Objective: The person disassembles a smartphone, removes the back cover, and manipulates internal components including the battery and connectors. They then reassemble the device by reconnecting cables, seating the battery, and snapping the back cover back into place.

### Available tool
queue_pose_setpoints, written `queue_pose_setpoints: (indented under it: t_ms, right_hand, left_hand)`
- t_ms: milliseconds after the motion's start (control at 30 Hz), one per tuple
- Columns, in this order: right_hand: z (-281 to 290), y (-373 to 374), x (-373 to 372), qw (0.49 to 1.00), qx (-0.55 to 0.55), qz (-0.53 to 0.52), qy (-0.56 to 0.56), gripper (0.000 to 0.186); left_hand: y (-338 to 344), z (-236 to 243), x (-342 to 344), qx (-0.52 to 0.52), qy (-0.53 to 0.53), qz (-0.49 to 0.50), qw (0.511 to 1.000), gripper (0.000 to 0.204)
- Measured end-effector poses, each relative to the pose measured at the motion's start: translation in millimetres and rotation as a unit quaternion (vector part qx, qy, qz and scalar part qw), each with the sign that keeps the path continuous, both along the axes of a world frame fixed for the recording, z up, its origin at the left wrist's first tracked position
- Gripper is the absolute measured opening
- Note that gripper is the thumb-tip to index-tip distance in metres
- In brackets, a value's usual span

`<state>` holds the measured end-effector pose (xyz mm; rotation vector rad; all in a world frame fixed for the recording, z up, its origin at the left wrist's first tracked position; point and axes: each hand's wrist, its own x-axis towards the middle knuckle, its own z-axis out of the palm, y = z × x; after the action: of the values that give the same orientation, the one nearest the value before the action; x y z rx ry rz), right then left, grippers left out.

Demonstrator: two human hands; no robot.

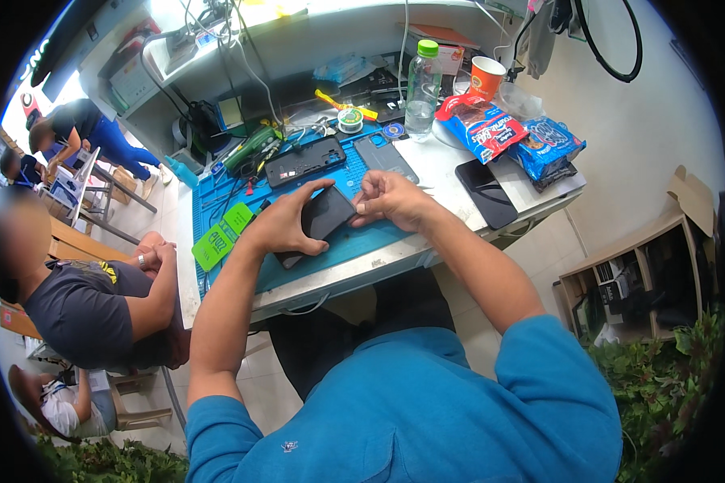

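At frame centre, the left hand [286, 225] grips a flat black rectangular phone [324, 219], its long axis running lower left to upper right; the right hand [391, 200] pinches closed at its upper-right corner.

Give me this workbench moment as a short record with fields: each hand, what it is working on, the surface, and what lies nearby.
left hand: left hand holds the dark phone, tilted, over the mat
right hand: right hand pinches at the phone's upper right edge; whether it holds a small tool cannot be told
surface: blue work mat on a white bench
on mat: opened phone body, grey back cover, green cards
right of mat: black phone, snack bags, clear bottle, orange cup
nearby: seated person at left
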<state>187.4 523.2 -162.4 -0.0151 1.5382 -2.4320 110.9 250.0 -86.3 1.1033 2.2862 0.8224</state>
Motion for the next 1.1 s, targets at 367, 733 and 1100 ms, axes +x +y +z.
queue_pose_setpoints:
  t_ms: [367, 733, 1100]
  right_hand:
    - [-11, 5, -5, 0.998, 0.02, 0.042, 0.036, 0.035]
    - [5, 2, -1, 0.995, 0.084, 0.057, 0.01, 0.047]
    - [8, 0, -2, 0.992, 0.114, 0.06, 0.013, 0.049]
  left_hand:
    - [2, -3, 0, -0.003, 0.008, -0.02, 1.0, 0.114]
    - [5, 2, 0, -0.016, 0.0, -0.031, 0.999, 0.111]
    - [6, 4, -1, -0.026, -0.011, -0.039, 0.999, 0.111]
